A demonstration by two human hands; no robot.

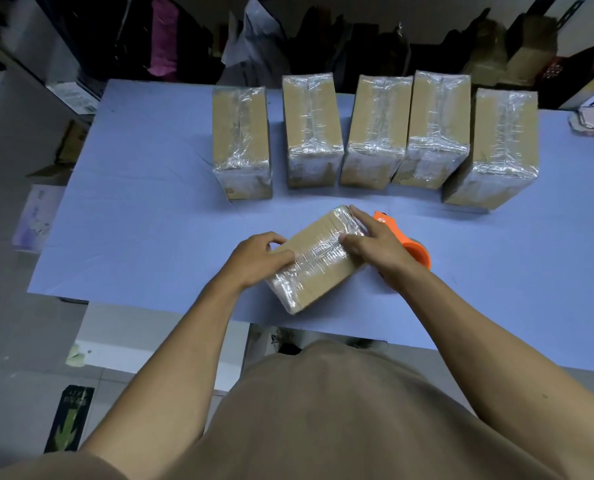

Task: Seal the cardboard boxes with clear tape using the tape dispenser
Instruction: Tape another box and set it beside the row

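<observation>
Both my hands are on the small box (314, 259) right in front of me, lying at an angle near the front edge of the blue table (143, 202). My left hand (257, 259) holds its left side, thumb laid on the taped top and the other fingers curled round the far edge. My right hand (375, 247) grips the right end, thumb pressing on the shiny tape (319, 254) that crosses the top, index finger stretched along the far corner. That tape band wraps over the middle of the box, and more clear tape covers both ends.

The orange tape dispenser (409, 242) sits on the table just behind my right hand, partly hidden by my wrist; neither hand is touching it as far as I can see.

Across the back of the table stand five more boxes (375, 133) in a row, all upright and all wrapped in crinkled clear tape. The leftmost stands a little apart; the third and fourth lean against each other; the fifth sits slightly nearer to me on the right. A small round thing (593, 123) lies at the table's far right edge, too blurred to name.
</observation>
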